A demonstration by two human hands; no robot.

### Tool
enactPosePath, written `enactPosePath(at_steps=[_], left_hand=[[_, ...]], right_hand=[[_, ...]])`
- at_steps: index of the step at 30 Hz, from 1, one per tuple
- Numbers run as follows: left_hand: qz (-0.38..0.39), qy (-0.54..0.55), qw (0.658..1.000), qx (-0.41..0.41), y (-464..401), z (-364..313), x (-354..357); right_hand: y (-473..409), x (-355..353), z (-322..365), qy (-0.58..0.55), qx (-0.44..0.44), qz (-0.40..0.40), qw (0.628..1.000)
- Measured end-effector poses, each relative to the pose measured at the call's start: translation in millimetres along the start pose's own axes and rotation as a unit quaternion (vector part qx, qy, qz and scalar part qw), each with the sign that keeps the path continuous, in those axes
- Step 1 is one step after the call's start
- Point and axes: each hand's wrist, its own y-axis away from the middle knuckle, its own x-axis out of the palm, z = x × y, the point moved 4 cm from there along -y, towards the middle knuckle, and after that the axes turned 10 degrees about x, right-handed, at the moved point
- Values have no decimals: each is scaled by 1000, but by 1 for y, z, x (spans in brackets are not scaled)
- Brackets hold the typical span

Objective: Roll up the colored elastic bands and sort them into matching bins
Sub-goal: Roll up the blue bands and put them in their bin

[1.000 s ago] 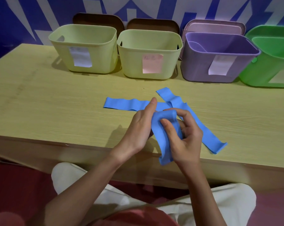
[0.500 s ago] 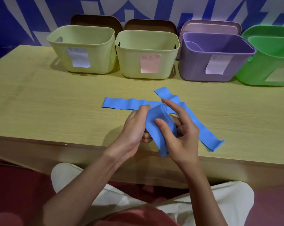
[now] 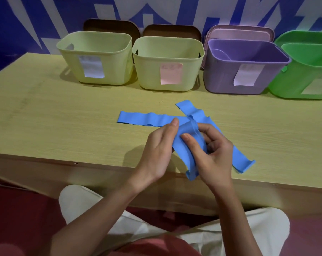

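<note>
Left hand [image 3: 160, 150] and right hand [image 3: 210, 154] both pinch one blue band [image 3: 184, 150] above the table [image 3: 45, 126] edge; its top is curled into a partial roll, and its tail hangs shorter than a second ago. Two more flat blue bands [image 3: 149, 119] lie crossed just beyond the fingers. Behind: two pale yellow bins [image 3: 115, 71], a purple bin [image 3: 221, 78] and a green bin [image 3: 293, 84]; the interiors that show hold nothing.

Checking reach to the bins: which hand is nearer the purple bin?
Right. The right hand sits in front of the purple bin, on the blue band. The left hand holds the same band farther left, before the pink-labelled bin.
</note>
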Motion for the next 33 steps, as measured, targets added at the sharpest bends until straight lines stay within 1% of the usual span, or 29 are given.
enactPosePath(at_steps=[1,3,7,9,12,16,18,19,22,24,26,27,29,33], left_hand=[[-2,-3,1000,14,1,1,0],[0,-5,1000,13,1,0,1],[-17,38,997,-65,-1,-2,1],[-5,56,993,-99,-1,-1,0],[13,79,988,-134,0,1,2],[38,61,985,-158,-3,4,1],[37,18,988,-146,-5,2,-1],[28,-3,992,-126,-5,2,-2],[-6,-19,1000,-21,-5,2,-3],[-11,-66,996,56,-3,3,-3],[-13,-124,988,95,-3,2,-4],[-19,-139,985,98,-3,2,-5],[-32,-127,988,84,-4,2,-5],[-56,-11,998,-16,-8,4,-5]], right_hand=[[0,0,-1,-5,4,-1,1000],[0,1,-1,-13,10,5,1000],[4,1,-2,-21,6,25,999],[4,0,-1,1,-8,30,1000],[3,0,1,23,-28,47,998],[1,-1,0,45,-3,35,998],[0,-2,-1,47,5,36,998],[0,-2,0,45,6,38,998],[-1,-1,-1,32,9,40,999],[-2,0,-2,25,10,41,999],[-1,0,-3,24,9,40,999],[-1,0,-4,19,12,40,999],[0,-1,-5,-3,17,40,999],[0,-2,-6,-3,-3,47,999]])
